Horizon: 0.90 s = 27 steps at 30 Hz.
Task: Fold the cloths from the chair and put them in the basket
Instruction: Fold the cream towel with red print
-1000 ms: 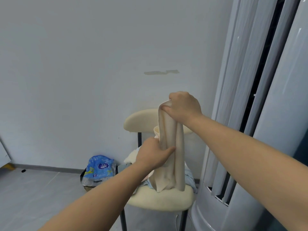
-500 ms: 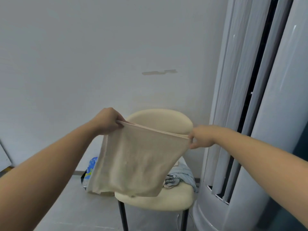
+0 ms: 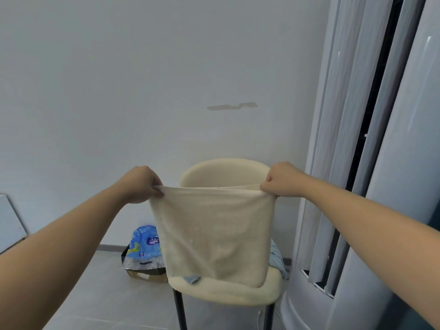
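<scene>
The left hand [image 3: 140, 184] and the right hand [image 3: 283, 179] each pinch a top corner of a beige cloth [image 3: 212, 234], holding it spread in the air before the chair [image 3: 223, 171]. Its lower edge hangs down to the seat's front edge. A blue cloth [image 3: 276, 258] lies on the seat near its right edge.

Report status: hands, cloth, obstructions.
Left hand and right hand each pinch a top corner of the beige cloth. Cloth hangs spread before the chair. Blue cloth lies on the seat. No obstruction seen.
</scene>
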Available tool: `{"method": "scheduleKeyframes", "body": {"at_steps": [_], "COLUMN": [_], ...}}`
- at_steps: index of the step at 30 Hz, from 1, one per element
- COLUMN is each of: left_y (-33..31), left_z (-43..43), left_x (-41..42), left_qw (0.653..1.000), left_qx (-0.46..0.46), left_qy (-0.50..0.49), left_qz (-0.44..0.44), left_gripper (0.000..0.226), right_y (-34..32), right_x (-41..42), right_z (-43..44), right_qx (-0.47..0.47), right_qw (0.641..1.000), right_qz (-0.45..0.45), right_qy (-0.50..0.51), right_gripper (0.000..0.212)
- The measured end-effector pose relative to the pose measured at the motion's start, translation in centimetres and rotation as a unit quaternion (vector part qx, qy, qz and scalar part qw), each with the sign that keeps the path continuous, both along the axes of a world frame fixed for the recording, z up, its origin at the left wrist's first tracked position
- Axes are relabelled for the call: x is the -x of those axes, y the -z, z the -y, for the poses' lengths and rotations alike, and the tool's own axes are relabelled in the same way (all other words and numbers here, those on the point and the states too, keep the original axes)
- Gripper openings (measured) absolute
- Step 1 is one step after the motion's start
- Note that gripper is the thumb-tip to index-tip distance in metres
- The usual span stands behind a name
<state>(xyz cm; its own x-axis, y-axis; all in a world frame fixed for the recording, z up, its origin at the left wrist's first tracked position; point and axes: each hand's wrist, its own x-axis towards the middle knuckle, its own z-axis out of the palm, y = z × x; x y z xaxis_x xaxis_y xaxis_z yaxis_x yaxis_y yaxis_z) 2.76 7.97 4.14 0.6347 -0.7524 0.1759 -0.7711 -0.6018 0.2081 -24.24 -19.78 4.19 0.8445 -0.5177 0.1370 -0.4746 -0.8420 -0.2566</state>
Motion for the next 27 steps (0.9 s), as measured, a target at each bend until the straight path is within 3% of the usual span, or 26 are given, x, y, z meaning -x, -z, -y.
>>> {"method": "scheduleKeyframes", "body": {"at_steps": [6,9,11,14,17,22,27], "left_y": [0.9,1.0,1.1,1.4,1.7,2.0,2.2], "left_z": [0.1,0.2,0.1,0.1,0.5,1.2,1.5], "left_x": [-0.1,0.0,0.0,0.3,1.0,1.4,2.4], "left_qw": [0.998,0.996,0.993,0.984,0.969,0.992,0.985], "left_qx": [-0.018,-0.031,-0.038,-0.019,0.029,0.022,0.069], "left_qy": [0.032,0.069,0.086,0.099,0.1,0.114,0.155], "left_qz": [-0.042,-0.046,-0.074,-0.149,-0.223,-0.054,0.024], "left_gripper": [0.007,0.019,0.016,0.016,0.021,0.014,0.008], "right_y": [-0.1,0.1,0.2,1.2,1.8,0.7,0.1], "right_x": [-0.1,0.0,-0.1,-0.6,-0.8,-0.1,0.1], "right_z": [-0.7,-1.0,-1.2,-0.3,1.3,0.7,0.2], "right_qx": [-0.045,-0.088,-0.05,0.023,0.029,0.01,0.024], "right_qw": [0.997,0.99,0.985,0.979,0.978,0.983,0.979], "right_qz": [-0.061,-0.111,-0.155,-0.18,-0.171,-0.023,-0.01], "right_qy": [0.018,0.026,0.058,0.093,0.116,0.18,0.201], "right_gripper": [0.01,0.028,0.034,0.027,0.016,0.012,0.019]}}
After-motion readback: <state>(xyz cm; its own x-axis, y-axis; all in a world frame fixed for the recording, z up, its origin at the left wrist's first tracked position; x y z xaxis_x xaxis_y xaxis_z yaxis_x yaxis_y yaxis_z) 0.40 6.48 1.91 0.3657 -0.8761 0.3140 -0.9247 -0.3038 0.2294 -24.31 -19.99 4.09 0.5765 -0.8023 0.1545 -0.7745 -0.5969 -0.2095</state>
